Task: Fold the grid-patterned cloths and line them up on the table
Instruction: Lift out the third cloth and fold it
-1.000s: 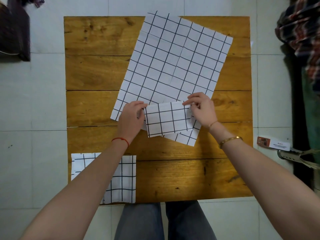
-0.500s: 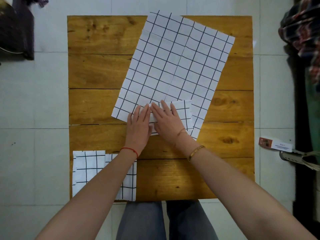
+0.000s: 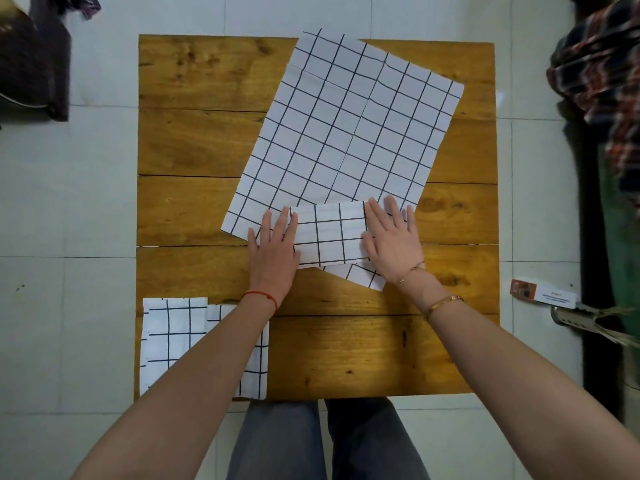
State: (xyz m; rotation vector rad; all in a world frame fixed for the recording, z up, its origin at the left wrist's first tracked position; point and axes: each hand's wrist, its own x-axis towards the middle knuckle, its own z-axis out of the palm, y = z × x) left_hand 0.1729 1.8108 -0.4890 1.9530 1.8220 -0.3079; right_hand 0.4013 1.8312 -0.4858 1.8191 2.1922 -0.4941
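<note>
both palms lie flat with fingers spread, left hand (image 3: 275, 249) and right hand (image 3: 393, 242) pressing the ends of a small folded cloth (image 3: 329, 235) atop the unfolded cloth (image 3: 341, 133) mid-table (image 3: 194, 147), another folded cloth (image 3: 173, 336) at the near-left corner.

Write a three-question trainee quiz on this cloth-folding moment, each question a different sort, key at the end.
1. True or false: the left hand and right hand lie flat on the small folded cloth.
2. Where do the finished folded cloths lie on the table? A) far right corner B) near left corner C) centre
3. Fill in: the small folded cloth rests partly on the ____ edge of the large unfolded cloth.

Key: 1 true; 2 B; 3 near
</note>
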